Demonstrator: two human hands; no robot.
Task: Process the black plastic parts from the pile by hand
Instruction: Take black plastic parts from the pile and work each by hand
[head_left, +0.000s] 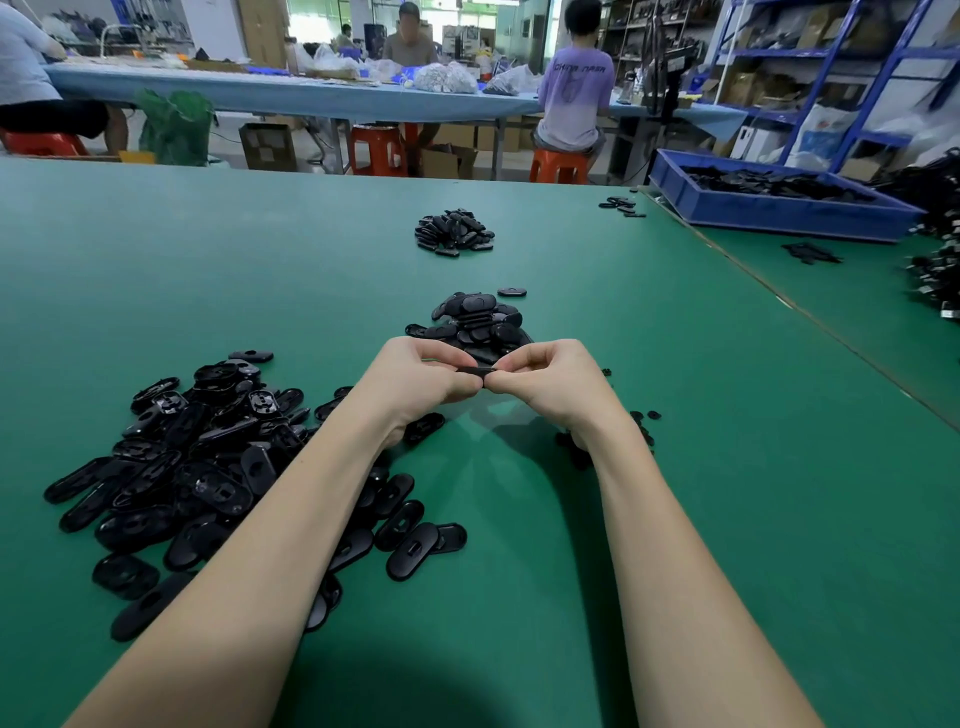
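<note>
A wide pile of black oval plastic parts (208, 467) lies on the green table (675, 467) to my left. My left hand (421, 379) and my right hand (550, 379) meet above the table's middle. Both pinch one black part (475, 370) edge-on between their fingertips. Just behind my hands sits a smaller heap of black parts (475, 325). Small black bits (644, 418) lie by my right wrist.
Another heap of black parts (454, 233) lies farther back. A blue bin (779, 213) holding black parts stands at the right on the neighbouring table. People sit on orange stools at a long blue table behind.
</note>
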